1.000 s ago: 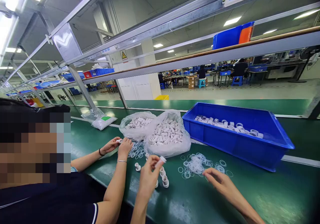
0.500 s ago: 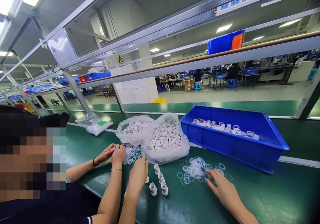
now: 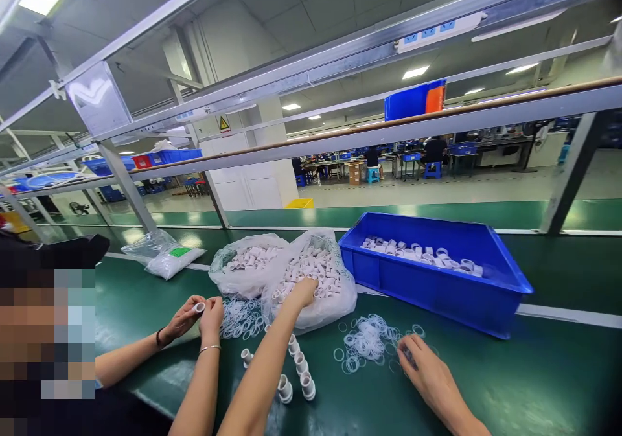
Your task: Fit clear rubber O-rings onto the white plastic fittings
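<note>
My left hand (image 3: 307, 290) reaches into the nearer plastic bag (image 3: 350, 303) of short white tube fittings (image 3: 321, 264). Its fingertips are hidden among the pieces, so I cannot tell whether it grips one. At the right edge of a pile of thin clear rings (image 3: 367, 339) is my right hand (image 3: 422, 366), its thumb and fingers curled close together low over the table. Anything between them is too small to make out. Several white fittings stand upright on the green table by my left forearm, among them a front fitting (image 3: 308, 386).
At my left, a co-worker's hands (image 3: 201, 316) hold a white fitting (image 3: 198, 308). A second ring pile (image 3: 240, 318) lies by them. Behind are another bag of fittings (image 3: 253, 258), a clear packet (image 3: 170, 261) and a blue bin (image 3: 427, 293) with white rings inside.
My left hand has moved forward from beside the standing fittings into the bag. My right hand's fingers have curled closer together by the rings. The view has shifted slightly.
</note>
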A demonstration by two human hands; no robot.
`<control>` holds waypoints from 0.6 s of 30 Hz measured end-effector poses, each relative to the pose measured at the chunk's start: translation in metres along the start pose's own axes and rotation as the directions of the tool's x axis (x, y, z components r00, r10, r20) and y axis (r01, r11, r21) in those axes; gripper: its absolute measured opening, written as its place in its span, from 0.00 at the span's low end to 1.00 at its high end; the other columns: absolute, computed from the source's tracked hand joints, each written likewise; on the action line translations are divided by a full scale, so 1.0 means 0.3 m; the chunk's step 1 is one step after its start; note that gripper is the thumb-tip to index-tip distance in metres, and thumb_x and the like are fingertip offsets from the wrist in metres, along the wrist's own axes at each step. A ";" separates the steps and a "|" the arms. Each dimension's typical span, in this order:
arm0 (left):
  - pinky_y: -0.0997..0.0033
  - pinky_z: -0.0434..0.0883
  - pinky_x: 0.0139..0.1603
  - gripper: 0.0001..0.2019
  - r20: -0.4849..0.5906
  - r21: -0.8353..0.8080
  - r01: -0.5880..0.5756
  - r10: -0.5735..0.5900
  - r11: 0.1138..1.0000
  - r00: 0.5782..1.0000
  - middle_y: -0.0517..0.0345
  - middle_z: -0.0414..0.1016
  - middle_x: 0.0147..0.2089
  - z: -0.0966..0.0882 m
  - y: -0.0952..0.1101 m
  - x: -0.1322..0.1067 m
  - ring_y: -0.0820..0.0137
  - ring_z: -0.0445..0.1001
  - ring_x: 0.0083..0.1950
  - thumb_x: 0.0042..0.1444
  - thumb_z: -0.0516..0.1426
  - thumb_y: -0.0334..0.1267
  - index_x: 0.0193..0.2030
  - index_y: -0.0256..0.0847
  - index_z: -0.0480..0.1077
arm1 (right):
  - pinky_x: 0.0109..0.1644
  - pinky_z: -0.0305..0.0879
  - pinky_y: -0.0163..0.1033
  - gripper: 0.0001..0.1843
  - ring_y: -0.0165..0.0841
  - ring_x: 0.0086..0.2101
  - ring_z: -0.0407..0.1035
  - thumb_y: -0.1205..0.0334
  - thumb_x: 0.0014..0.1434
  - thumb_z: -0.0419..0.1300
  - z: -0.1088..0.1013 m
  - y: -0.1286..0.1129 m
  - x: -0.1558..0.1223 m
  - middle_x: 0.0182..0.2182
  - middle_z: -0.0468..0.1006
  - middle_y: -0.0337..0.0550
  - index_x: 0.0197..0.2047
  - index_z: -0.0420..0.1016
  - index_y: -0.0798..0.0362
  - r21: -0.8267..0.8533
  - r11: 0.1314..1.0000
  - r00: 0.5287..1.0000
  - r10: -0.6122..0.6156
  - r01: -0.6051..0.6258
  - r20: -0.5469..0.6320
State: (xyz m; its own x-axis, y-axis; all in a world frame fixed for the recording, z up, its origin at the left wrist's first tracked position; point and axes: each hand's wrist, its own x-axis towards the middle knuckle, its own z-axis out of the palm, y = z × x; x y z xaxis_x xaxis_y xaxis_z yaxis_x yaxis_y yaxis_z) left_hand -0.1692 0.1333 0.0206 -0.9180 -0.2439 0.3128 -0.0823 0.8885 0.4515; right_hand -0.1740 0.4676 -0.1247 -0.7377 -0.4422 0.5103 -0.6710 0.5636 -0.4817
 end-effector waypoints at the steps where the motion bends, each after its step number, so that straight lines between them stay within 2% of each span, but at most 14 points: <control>1: 0.56 0.75 0.52 0.15 0.046 0.018 -0.005 0.004 1.000 0.999 0.52 0.74 0.50 0.004 -0.004 0.015 0.63 0.74 0.49 0.62 0.59 0.44 0.50 0.37 0.71 | 0.29 0.59 0.39 0.13 0.34 0.27 0.66 0.51 0.71 0.45 -0.008 0.000 0.002 0.34 0.70 0.39 0.38 0.63 0.46 0.044 0.998 0.999 0.033 -0.033 0.004; 3: 0.54 0.73 0.54 0.10 0.099 0.041 -0.024 0.020 0.999 0.995 0.51 0.74 0.47 -0.002 -0.005 0.029 0.63 0.74 0.49 0.62 0.59 0.39 0.46 0.35 0.71 | 0.31 0.61 0.39 0.12 0.35 0.28 0.67 0.50 0.71 0.45 -0.018 0.009 0.006 0.33 0.71 0.38 0.40 0.63 0.46 0.113 0.990 0.997 0.083 -0.083 0.004; 5: 0.54 0.70 0.57 0.08 0.063 0.002 -0.070 0.069 0.998 0.996 0.48 0.72 0.48 -0.018 0.018 0.010 0.62 0.72 0.50 0.63 0.55 0.32 0.47 0.35 0.71 | 0.36 0.65 0.42 0.13 0.38 0.33 0.69 0.50 0.71 0.44 -0.020 0.024 0.009 0.36 0.73 0.41 0.47 0.63 0.46 0.154 0.983 0.994 0.107 -0.104 -0.012; 7: 0.61 0.68 0.57 0.11 -0.005 -0.102 -0.143 0.143 0.985 0.990 0.48 0.70 0.51 -0.025 0.073 -0.046 0.65 0.72 0.49 0.63 0.50 0.30 0.49 0.38 0.70 | 0.41 0.65 0.45 0.15 0.40 0.38 0.70 0.49 0.71 0.44 -0.019 0.037 0.013 0.40 0.73 0.44 0.50 0.64 0.47 0.191 0.976 0.993 0.115 -0.108 -0.023; 10: 0.71 0.70 0.49 0.08 -0.068 -0.283 -0.221 0.211 0.933 0.975 0.54 0.72 0.46 0.019 0.193 -0.186 0.70 0.72 0.44 0.64 0.51 0.36 0.47 0.41 0.68 | 0.39 0.64 0.44 0.16 0.38 0.34 0.68 0.47 0.72 0.44 -0.024 0.041 0.020 0.37 0.72 0.43 0.46 0.66 0.48 0.254 0.960 0.992 0.125 -0.121 -0.001; 12: 0.73 0.70 0.41 0.07 -0.041 -0.506 -0.183 0.188 0.843 0.981 0.57 0.71 0.40 0.089 0.268 -0.290 0.70 0.71 0.39 0.62 0.55 0.41 0.43 0.41 0.65 | 0.37 0.63 0.42 0.18 0.37 0.32 0.67 0.45 0.72 0.44 -0.036 0.028 0.027 0.35 0.72 0.41 0.45 0.66 0.48 0.296 0.946 0.991 0.130 -0.133 0.032; 15: 0.73 0.71 0.37 0.12 0.075 -0.832 -0.018 0.145 0.555 0.987 0.59 0.70 0.37 0.219 0.333 -0.413 0.71 0.72 0.36 0.56 0.62 0.41 0.36 0.41 0.61 | 0.37 0.63 0.39 0.19 0.35 0.33 0.67 0.43 0.72 0.47 -0.061 -0.009 0.034 0.35 0.73 0.40 0.43 0.68 0.48 0.348 0.930 0.992 0.099 -0.120 0.076; 16: 0.72 0.71 0.38 0.14 0.114 -0.876 0.035 0.137 0.482 0.984 0.59 0.70 0.37 0.256 0.341 -0.440 0.70 0.73 0.36 0.54 0.63 0.40 0.34 0.41 0.60 | 0.37 0.63 0.39 0.19 0.35 0.33 0.66 0.43 0.72 0.48 -0.071 -0.025 0.036 0.35 0.73 0.40 0.42 0.69 0.48 0.362 0.927 0.993 0.075 -0.103 0.089; 18: 0.70 0.73 0.39 0.13 0.169 -0.893 0.095 0.132 0.440 0.977 0.59 0.71 0.37 0.309 0.343 -0.473 0.69 0.75 0.36 0.53 0.63 0.38 0.38 0.41 0.62 | 0.38 0.62 0.38 0.19 0.34 0.34 0.65 0.44 0.72 0.49 -0.092 -0.058 0.037 0.35 0.72 0.39 0.40 0.70 0.48 0.400 0.915 0.993 0.013 -0.059 0.116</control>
State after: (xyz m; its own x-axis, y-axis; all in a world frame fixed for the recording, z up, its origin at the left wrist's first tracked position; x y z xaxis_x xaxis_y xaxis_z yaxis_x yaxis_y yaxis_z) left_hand -0.0833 0.2955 -0.0549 -0.9731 -0.0552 0.2236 0.2228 0.0200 0.9747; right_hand -0.1686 0.4720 -0.0910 -0.7500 -0.5125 0.4181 -0.6004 0.2623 -0.7554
